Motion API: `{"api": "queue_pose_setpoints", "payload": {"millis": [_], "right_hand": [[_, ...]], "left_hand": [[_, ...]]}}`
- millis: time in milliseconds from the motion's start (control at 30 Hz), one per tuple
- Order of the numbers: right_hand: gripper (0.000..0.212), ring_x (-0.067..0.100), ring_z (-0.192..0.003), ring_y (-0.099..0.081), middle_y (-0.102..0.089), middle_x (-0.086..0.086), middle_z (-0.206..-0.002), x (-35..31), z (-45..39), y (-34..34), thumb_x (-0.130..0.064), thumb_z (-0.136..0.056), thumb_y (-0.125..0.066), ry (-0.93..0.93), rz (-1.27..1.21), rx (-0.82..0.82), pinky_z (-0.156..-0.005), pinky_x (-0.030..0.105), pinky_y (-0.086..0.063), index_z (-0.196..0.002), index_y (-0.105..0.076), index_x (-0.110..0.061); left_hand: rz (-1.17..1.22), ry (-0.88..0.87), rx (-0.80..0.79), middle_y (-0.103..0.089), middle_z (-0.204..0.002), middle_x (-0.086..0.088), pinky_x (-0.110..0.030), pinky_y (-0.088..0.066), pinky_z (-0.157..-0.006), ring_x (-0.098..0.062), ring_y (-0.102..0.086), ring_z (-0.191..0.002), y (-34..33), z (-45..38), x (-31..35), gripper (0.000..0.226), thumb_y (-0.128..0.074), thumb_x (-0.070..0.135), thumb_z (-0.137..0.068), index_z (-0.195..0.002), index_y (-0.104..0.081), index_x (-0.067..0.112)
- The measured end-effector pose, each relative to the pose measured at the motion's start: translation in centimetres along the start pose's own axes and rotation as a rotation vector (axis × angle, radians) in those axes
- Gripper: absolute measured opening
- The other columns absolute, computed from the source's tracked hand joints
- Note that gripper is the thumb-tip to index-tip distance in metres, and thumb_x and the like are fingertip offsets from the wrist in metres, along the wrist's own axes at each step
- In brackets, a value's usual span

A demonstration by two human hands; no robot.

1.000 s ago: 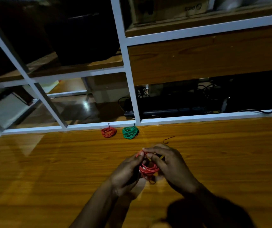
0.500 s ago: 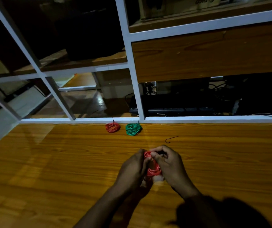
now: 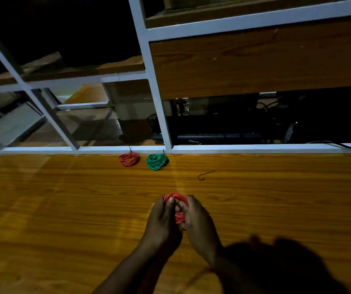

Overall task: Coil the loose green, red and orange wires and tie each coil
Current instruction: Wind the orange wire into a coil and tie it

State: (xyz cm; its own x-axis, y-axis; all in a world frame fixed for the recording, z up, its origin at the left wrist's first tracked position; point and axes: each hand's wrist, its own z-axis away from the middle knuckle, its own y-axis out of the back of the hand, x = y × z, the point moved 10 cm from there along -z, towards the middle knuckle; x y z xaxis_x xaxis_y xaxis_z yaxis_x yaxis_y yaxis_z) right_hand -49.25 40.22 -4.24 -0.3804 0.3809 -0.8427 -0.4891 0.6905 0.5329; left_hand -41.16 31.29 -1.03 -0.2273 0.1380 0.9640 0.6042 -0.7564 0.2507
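A red wire coil (image 3: pixel 178 216) stands on edge between both hands above the wooden table (image 3: pixel 64 209). My left hand (image 3: pixel 162 221) grips its left side with the thumb up against the loop. My right hand (image 3: pixel 198 221) grips its right side, fingers curled round the strands. Near the table's far edge lie two tied coils side by side: an orange-red coil (image 3: pixel 129 159) on the left and a green coil (image 3: pixel 157 161) on the right, each with a short dark tie end sticking up. A short dark tie wire (image 3: pixel 206 175) with a hooked end lies loose on the table.
A white metal frame (image 3: pixel 155 98) with wooden shelves rises behind the table's far edge. Dark electronics and cables (image 3: pixel 223 132) sit behind it on the right. A black cable (image 3: pixel 340 143) crosses the frame's rail at far right.
The hands have closed tighter around the red coil, which now stands upright between them with its top loop showing. The view has shifted slightly; the tied coils have not moved.
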Motion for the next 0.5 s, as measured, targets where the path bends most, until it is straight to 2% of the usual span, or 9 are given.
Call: {"api": "queue_pose_setpoints", "payload": {"millis": [67, 233, 300, 367, 433, 500], "right_hand": [[0.028, 0.004, -0.106, -0.061, -0.063, -0.014, -0.116, -0.4, -0.1, -0.3, -0.048, -0.102, -0.033, 0.027, -0.029, -0.005, -0.083, 0.033, -0.058, -0.125, -0.047, -0.039], [0.031, 0.004, -0.100, -0.063, -0.063, -0.013, -0.110, 0.6, -1.2, -0.7, -0.050, -0.103, -0.033, 0.004, -0.034, -0.046, -0.082, 0.034, -0.058, -0.120, -0.052, -0.032], [0.047, 0.003, -0.099, -0.062, -0.063, -0.013, -0.109, 0.5, -2.1, -0.2, -0.062, -0.100, -0.025, 0.016, -0.042, -0.079, -0.084, 0.033, -0.055, -0.118, -0.056, -0.032], [0.057, 0.005, -0.099, -0.061, -0.062, -0.012, -0.110, 1.2, -3.4, 1.1, -0.067, -0.097, -0.022, -0.005, -0.038, -0.026, -0.083, 0.029, -0.053, -0.117, -0.060, -0.029], [0.036, 0.010, -0.098, -0.059, -0.061, -0.010, -0.106, 1.8, -5.0, 3.2, -0.052, -0.101, -0.038, -0.013, 0.071, 0.117, -0.077, 0.026, -0.049, -0.109, -0.062, -0.026], [0.016, 0.013, -0.098, -0.055, -0.061, -0.007, -0.102, 2.0, -6.7, 5.0, -0.038, -0.097, -0.059, -0.009, 0.230, 0.252, -0.075, 0.027, -0.046, -0.102, -0.064, -0.024]], "left_hand": [[0.108, 0.077, -0.001, -0.066, -0.083, -0.007, -0.021, -0.051, -0.059, -0.010, -0.068, -0.072, -0.4, -0.1, -1.1, 0.029, -0.043, 0.026, -0.107, -0.104, -0.058, 0.001], [0.250, 0.186, 0.005, -0.067, -0.104, -0.024, -0.029, -0.058, -0.066, -0.024, -0.070, -0.088, -1.5, -0.5, -1.9, 0.030, -0.041, 0.027, -0.107, -0.114, -0.055, 0.001], [0.250, 0.171, 0.005, -0.065, -0.103, -0.022, -0.026, -0.057, -0.065, -0.024, -0.068, -0.088, -1.2, -0.9, -1.5, 0.030, -0.040, 0.024, -0.107, -0.116, -0.052, -0.002], [0.193, 0.116, 0.003, -0.064, -0.102, -0.014, -0.029, -0.057, -0.067, -0.023, -0.065, -0.093, -0.7, -1.4, -1.1, 0.029, -0.041, 0.030, -0.106, -0.113, -0.054, 0.005], [-0.038, 0.026, 0.004, -0.063, -0.102, -0.007, -0.040, -0.055, -0.077, -0.025, -0.062, -0.097, 0.1, -2.1, -1.1, 0.028, -0.040, 0.045, -0.101, -0.104, -0.055, 0.021], [-0.140, 0.004, 0.011, -0.061, -0.104, -0.004, -0.039, -0.053, -0.081, -0.020, -0.060, -0.098, 0.7, -2.4, -1.6, 0.021, -0.038, 0.044, -0.102, -0.102, -0.053, 0.029]]}}
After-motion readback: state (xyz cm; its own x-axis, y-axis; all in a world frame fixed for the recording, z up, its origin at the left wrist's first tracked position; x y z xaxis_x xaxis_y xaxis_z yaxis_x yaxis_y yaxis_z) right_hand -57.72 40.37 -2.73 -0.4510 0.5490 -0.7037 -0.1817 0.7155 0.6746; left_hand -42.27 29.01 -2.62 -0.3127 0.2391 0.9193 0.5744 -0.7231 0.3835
